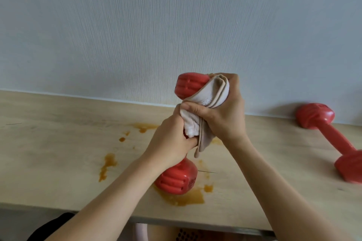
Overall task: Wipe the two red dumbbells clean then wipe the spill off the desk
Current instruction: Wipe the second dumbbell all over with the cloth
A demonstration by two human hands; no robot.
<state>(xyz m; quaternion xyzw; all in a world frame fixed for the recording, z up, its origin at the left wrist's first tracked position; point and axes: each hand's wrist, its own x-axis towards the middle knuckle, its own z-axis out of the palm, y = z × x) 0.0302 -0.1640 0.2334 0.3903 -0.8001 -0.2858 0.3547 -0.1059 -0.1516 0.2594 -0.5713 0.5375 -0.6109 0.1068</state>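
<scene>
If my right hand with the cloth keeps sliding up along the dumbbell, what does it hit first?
Probably the upper head of the held dumbbell: your right hand wraps the cloth right below it. Past that, only wall.

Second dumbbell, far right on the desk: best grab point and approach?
Probably the bar between the heads of the second dumbbell, taken from above. It lies flat on the desk, bar slanting toward the front edge and clear on both sides; the blocky heads look too wide to wrap. The right hand is nearer.
</scene>
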